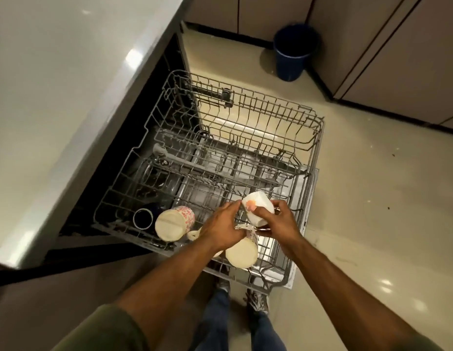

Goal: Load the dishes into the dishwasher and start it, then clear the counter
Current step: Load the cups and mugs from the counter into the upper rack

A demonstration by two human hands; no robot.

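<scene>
The dishwasher's upper wire rack [311, 138] is pulled out over the open door. My right hand [276, 224] grips a white cup with an orange mark [258, 203], tilted above the rack's near right part. My left hand [220, 229] reaches in beside it, fingertips touching the cup's edge. Upside down in the rack's near side stand a cream mug with red print [172, 224], a second cream mug [241, 253] partly under my hands, and a dark blue cup [143, 219] on its side.
A pale countertop [55, 97] runs along the left above the dishwasher opening. A blue bin [292, 53] stands on the floor by the far cabinets. Tiled floor lies to the right. My feet show below the rack.
</scene>
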